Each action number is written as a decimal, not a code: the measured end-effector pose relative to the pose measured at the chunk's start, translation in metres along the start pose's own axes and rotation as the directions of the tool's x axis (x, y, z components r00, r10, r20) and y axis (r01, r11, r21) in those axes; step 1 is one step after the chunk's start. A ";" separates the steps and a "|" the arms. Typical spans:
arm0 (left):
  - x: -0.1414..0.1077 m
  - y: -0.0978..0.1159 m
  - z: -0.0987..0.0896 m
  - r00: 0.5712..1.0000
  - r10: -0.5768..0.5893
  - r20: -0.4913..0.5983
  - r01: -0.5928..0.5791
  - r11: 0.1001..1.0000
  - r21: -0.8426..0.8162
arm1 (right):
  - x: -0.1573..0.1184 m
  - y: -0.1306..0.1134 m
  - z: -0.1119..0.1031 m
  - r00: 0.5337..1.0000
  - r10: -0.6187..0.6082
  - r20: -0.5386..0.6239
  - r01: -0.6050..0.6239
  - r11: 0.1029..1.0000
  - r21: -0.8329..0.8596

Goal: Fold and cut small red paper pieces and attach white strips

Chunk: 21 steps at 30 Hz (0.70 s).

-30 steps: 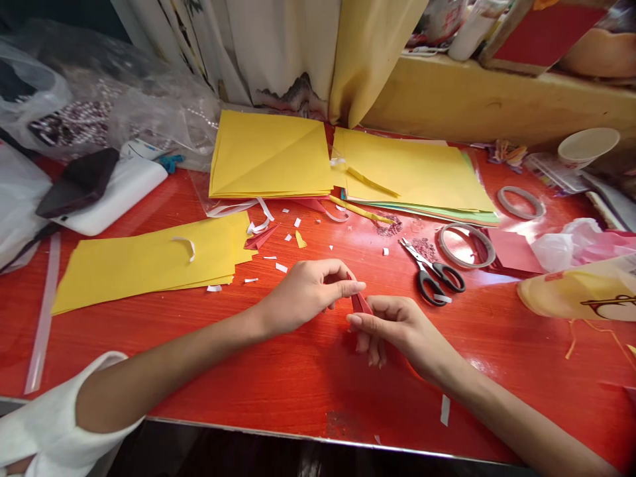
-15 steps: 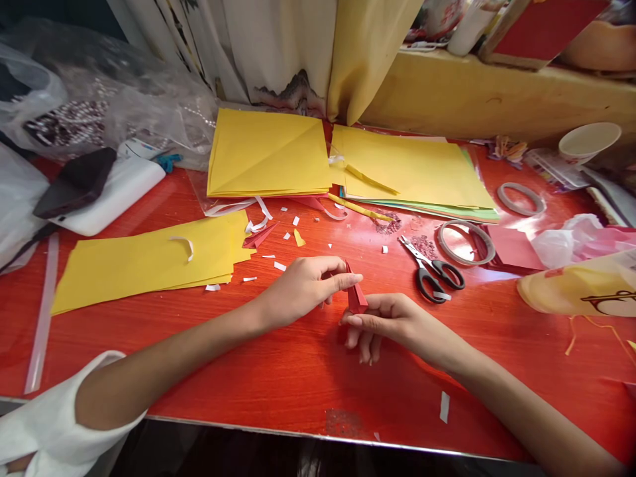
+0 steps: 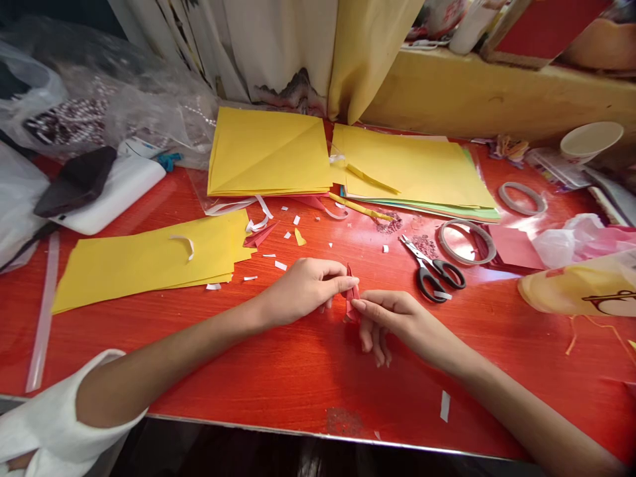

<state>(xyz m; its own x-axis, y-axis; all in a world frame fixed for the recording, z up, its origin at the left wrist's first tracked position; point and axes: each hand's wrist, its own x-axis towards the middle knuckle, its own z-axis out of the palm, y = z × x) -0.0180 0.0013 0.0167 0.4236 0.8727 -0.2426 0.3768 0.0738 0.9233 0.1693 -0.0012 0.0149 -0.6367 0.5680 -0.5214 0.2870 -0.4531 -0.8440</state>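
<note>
A small piece of folded red paper (image 3: 350, 306) is held upright between my two hands, above the red table. My left hand (image 3: 311, 290) pinches its upper part between thumb and fingers. Lower down, the thumb and forefinger of my right hand (image 3: 390, 316) grip its right side, while the other fingers hang loosely below. The fingers cover part of the paper. Right of my hands lie scissors (image 3: 431, 268) with black handles, a paper scrap on one loop. Another folded red paper piece (image 3: 260, 235) rests beyond my left hand.
Cut yellow sheets (image 3: 144, 262) lie at left. Two stacks of yellow paper, the left stack (image 3: 268, 156) and right stack (image 3: 422, 172), stand at the back. A tape roll (image 3: 467, 260), red paper squares (image 3: 517, 248) and a yellowish cup (image 3: 571, 289) are at right. White scraps are scattered about.
My right hand has shifted slightly right and up, from the paper's bottom end to its side. The folded red paper has turned to look narrower. My left hand keeps its pinch.
</note>
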 end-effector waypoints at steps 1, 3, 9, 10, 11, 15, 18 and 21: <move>0.000 0.000 0.000 1.000 0.011 -0.007 -0.011 1.000 0.011 | 0.000 0.000 0.001 1.000 0.003 -0.013 -0.003 1.000 -0.011; 0.000 0.001 -0.001 0.999 0.032 -0.015 -0.032 0.999 0.028 | 0.000 0.001 0.002 0.999 0.016 -0.034 -0.017 0.999 -0.032; 0.001 0.000 -0.001 1.000 0.000 0.001 0.000 1.000 -0.022 | -0.001 0.002 0.004 0.995 -0.009 -0.102 0.002 0.997 -0.075; 0.002 -0.001 -0.001 1.000 -0.009 0.003 0.009 0.999 -0.043 | -0.001 0.002 0.005 0.993 -0.023 -0.112 0.014 0.997 -0.081; 0.003 -0.002 -0.001 1.000 -0.015 0.000 0.015 0.998 -0.066 | -0.001 0.003 0.005 0.992 -0.040 -0.121 0.029 0.995 -0.092; 0.004 -0.004 -0.001 0.998 -0.001 -0.057 -0.007 0.991 -0.136 | 0.000 0.005 0.004 0.990 -0.094 -0.103 0.080 0.988 -0.133; 0.003 -0.003 -0.003 0.998 0.028 -0.053 -0.039 0.976 -0.214 | -0.001 0.003 0.003 0.996 -0.088 -0.031 0.085 0.992 -0.095; 0.002 0.000 -0.006 0.997 0.071 -0.022 -0.075 0.950 -0.302 | -0.002 -0.001 0.000 0.996 -0.094 0.006 0.094 0.995 -0.026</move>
<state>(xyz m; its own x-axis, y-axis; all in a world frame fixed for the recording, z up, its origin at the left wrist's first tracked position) -0.0218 0.0058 0.0178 0.4312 0.8862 -0.1694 0.0777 0.1506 0.9855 0.1705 -0.0020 0.0169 -0.6653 0.6039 -0.4391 0.2443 -0.3796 -0.8923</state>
